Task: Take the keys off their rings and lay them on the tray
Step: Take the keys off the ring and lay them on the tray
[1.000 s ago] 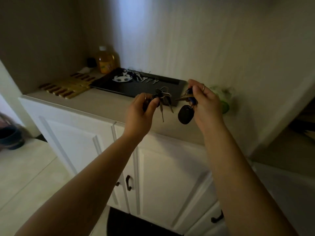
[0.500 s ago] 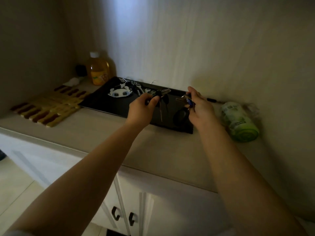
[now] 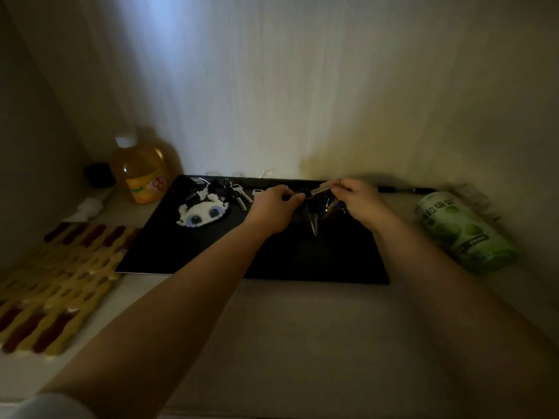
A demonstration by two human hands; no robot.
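Keys [image 3: 313, 217] on a shared ring hang between both hands above the right half of the black tray [image 3: 211, 255], which lies on the desk [image 3: 302, 328]. The left hand [image 3: 272, 207] is closed in a pinch on the ring end of the bunch. The right hand [image 3: 360, 204] is closed on one brass key [image 3: 320, 189], held by its bow.

Handling, by judgement: keys are light, rigid and smooth metal; the split ring is stiff and springy. The bow is the best place to hold, flat between thumb and finger, while the other hand steadies the ring. Loose keys may swing or slip once freed.

Orientation: the brass key lies nearly level, long axis running left to right, its tip toward the left hand. The other keys hang tips down toward the tray.

Several freed keys [image 3: 239, 195] already lie at the tray's far edge, beside a pixel charm [image 3: 201, 213].
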